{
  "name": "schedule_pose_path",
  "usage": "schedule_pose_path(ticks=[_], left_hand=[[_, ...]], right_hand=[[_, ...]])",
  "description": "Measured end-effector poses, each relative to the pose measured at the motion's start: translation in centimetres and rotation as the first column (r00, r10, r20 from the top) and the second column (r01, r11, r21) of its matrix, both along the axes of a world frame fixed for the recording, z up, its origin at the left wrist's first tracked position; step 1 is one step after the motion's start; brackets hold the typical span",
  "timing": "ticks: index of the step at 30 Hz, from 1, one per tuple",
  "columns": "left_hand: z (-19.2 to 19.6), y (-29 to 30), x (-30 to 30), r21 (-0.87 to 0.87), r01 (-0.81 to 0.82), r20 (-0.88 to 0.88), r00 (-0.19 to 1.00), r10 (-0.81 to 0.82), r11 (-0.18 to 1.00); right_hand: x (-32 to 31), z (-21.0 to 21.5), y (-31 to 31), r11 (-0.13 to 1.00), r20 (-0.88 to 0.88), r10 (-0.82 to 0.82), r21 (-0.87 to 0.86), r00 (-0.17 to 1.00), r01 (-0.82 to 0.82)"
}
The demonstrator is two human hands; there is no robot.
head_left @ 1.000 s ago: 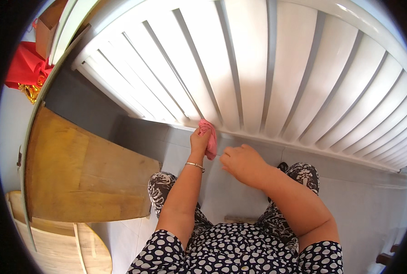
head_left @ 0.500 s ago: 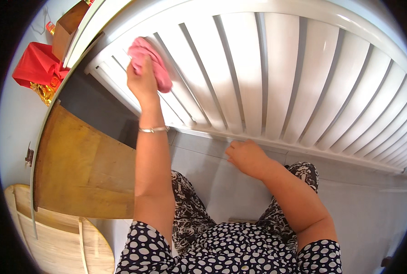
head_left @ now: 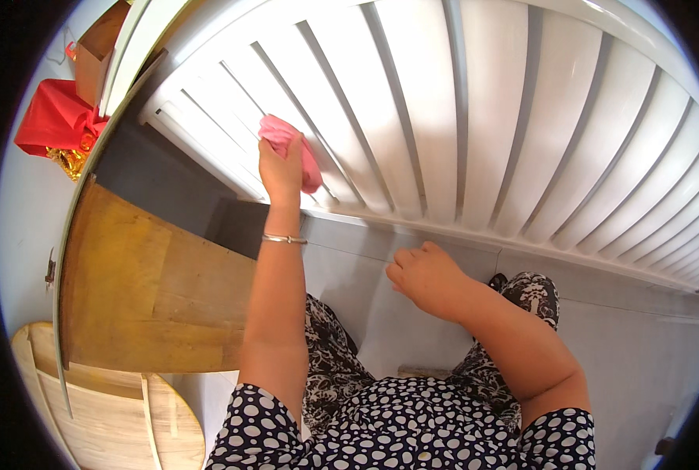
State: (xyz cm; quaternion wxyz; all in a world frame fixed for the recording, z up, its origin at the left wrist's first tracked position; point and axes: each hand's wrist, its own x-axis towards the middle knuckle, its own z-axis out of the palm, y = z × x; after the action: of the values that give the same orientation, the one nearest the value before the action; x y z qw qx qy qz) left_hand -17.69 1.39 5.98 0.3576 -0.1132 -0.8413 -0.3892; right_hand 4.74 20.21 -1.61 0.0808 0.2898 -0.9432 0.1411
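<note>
My left hand [head_left: 281,171] is closed around a folded pink cloth [head_left: 309,166] and presses it against a white slatted panel [head_left: 424,117]. The cloth lies on the lower part of the slats toward the panel's left end, and part of it is hidden behind my fingers. A thin bracelet [head_left: 284,238] circles my left wrist. My right hand [head_left: 428,280] hovers over the floor just in front of the panel's bottom rail, apart from it. Its fingers are curled in, and nothing sticks out of them.
On the left, a yellow-brown wooden board [head_left: 153,290] stands beside the panel. Below it leans a pale round wooden piece [head_left: 103,407]. A red bag [head_left: 59,117] and a brown box [head_left: 95,59] sit at the upper left. Grey tiles [head_left: 624,345] cover the floor.
My left hand has moved the pink cloth down the slats and slightly right. The right hand stays in nearly the same place, still curled.
</note>
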Motion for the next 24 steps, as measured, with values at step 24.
schedule_pose_path(ticks=[24], left_hand=[[-21.1,-1.3,1.5,0.214,-0.093,0.450,0.893,-0.014,0.973]], right_hand=[[0.2,0.8,-1.0,0.997,0.065,0.070,0.017,0.995,-0.071]])
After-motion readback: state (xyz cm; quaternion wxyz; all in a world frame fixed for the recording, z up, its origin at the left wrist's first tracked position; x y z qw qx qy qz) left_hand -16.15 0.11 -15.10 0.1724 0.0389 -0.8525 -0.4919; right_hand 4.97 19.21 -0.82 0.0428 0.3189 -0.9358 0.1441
